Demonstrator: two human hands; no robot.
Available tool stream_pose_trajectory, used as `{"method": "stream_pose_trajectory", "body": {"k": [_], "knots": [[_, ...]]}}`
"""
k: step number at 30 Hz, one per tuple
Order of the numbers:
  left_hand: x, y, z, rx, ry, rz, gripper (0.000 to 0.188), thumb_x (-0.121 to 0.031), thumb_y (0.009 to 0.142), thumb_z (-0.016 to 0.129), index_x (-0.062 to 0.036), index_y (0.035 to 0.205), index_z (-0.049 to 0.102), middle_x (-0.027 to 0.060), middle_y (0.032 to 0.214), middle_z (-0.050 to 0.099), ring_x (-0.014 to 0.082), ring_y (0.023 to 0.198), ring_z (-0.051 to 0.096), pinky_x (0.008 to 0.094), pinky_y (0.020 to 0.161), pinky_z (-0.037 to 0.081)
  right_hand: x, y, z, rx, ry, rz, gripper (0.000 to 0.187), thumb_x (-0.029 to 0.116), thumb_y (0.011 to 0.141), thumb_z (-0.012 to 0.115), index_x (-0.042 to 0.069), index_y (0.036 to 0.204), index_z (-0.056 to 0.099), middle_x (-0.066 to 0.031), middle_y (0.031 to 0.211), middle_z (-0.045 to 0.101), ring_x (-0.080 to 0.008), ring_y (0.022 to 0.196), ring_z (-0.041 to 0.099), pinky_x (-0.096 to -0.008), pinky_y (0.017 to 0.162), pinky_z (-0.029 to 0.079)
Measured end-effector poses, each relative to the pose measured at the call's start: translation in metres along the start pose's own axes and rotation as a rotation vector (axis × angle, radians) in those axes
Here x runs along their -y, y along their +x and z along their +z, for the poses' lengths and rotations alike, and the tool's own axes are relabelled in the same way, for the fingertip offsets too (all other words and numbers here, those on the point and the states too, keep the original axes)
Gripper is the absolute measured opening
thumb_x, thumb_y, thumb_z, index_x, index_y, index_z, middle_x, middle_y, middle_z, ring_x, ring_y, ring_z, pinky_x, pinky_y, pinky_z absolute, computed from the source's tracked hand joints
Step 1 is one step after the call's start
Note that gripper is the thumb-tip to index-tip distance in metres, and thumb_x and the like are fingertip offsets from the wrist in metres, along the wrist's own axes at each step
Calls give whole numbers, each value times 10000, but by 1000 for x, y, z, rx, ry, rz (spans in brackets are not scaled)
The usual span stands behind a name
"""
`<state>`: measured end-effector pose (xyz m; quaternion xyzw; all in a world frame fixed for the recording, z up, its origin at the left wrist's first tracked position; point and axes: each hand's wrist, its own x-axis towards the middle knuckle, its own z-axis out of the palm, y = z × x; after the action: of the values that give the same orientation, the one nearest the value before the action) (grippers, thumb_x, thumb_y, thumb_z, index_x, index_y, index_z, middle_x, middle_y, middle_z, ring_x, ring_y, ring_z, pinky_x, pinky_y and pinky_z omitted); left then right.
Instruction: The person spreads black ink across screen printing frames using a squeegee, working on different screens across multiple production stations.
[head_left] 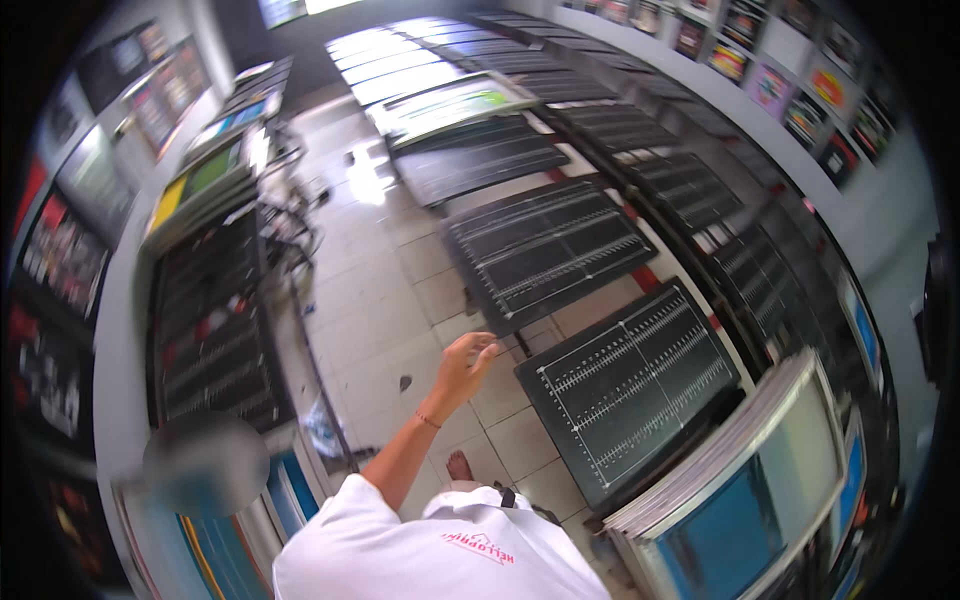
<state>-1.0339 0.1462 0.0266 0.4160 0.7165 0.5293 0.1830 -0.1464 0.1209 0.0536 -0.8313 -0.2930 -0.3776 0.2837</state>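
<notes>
Boards, black with white ruled marks, are running in a row along the right side of the aisle. The left hand is hovering over the floor, just beside the near-left corner of the second board; its fingers are sitting half curled and loose, and it seems to be holding nothing. Whether it is touching that corner, I cannot tell. Nor can I tell what the right hand is doing, out of sight. Frames are standing stacked beside the nearest board, and a bare foot is showing on the tiles.
</notes>
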Motion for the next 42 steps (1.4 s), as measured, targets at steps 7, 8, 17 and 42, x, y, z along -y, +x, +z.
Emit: {"method": "stream_pose_trajectory", "body": {"k": [7, 8, 17, 42], "knots": [[-3, 73, 11, 121, -245, 109, 252, -189, 963, 628, 2, 1121, 671, 78, 995, 707, 137, 888, 648, 280, 778, 509, 138, 88, -71, -39, 451, 283, 416, 307, 954, 594, -5, 1224, 647, -160, 1143, 689, -265, 1006, 653, -381, 901, 511], [1, 72, 24, 221, -279, 83, 247, -182, 965, 625, 6, 1118, 669, 73, 987, 705, 129, 884, 643, 273, 777, 506, 159, 133, -59, -12, 698, 233, 423, 308, 938, 621, -3, 1225, 638, -136, 1141, 679, -234, 1004, 647, -354, 873, 502], [27, 30, 100, 783, -272, 17, 247, -163, 973, 623, 33, 1120, 653, 55, 963, 688, 86, 860, 617, 258, 775, 509, 452, 207, -29, 181, 2318, 688, 199, 241, 956, 565, 56, 1022, 591, -44, 917, 626, -168, 831, 587, -341, 730, 439], [306, 278, -386, -681, -163, -354, 326, -252, 956, 623, 30, 1115, 665, 104, 957, 720, 164, 860, 682, 295, 777, 537, 915, -631, -222, 2036, 1344, -418, 226, 233, 998, 553, 24, 965, 633, 7, 677, 555, -53, 510, 478, -216, 440, 384]]}}
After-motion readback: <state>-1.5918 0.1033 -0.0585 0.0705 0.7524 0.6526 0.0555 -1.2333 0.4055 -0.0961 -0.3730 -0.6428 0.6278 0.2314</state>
